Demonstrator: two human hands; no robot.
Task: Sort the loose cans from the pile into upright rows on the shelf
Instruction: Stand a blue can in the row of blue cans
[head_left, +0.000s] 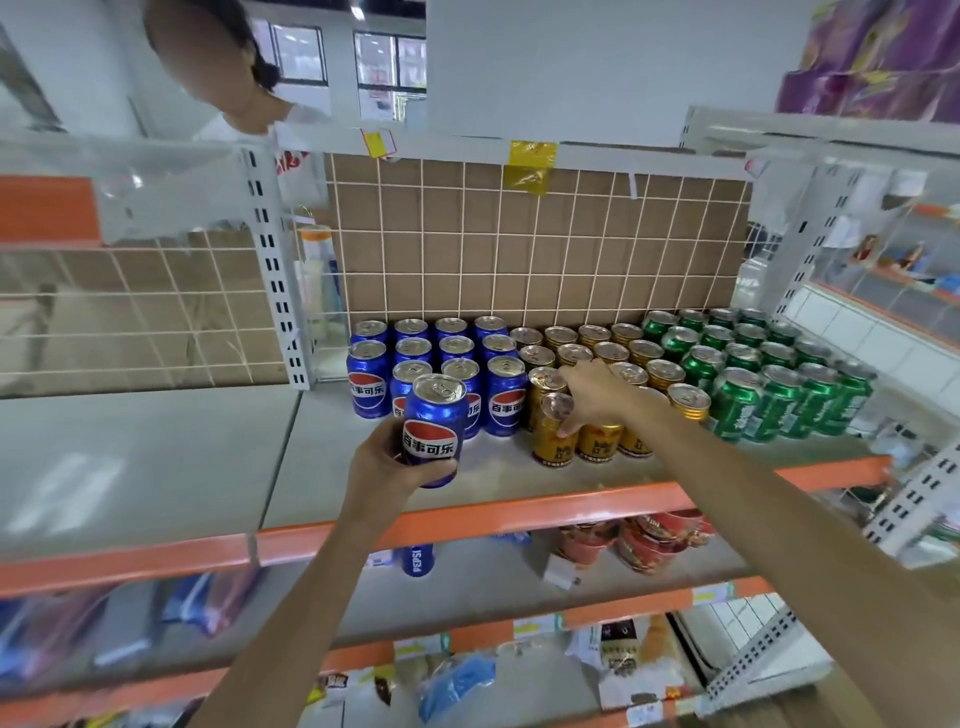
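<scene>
The left hand (387, 462) grips an upright blue can (434, 428) just above the near edge of the shelf (519, 512), in front of the blue rows (441, 353). The right hand (592, 397) pinches a tilted gold can (555, 431) at the near left of the gold rows (613, 353). Green rows (769, 364) stand to the right.

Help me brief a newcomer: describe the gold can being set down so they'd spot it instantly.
On the orange-edged shelf, find the gold block between blue and green cans. At its front left corner stands the gold can, the only one tilted and pinched by the right hand.
</scene>
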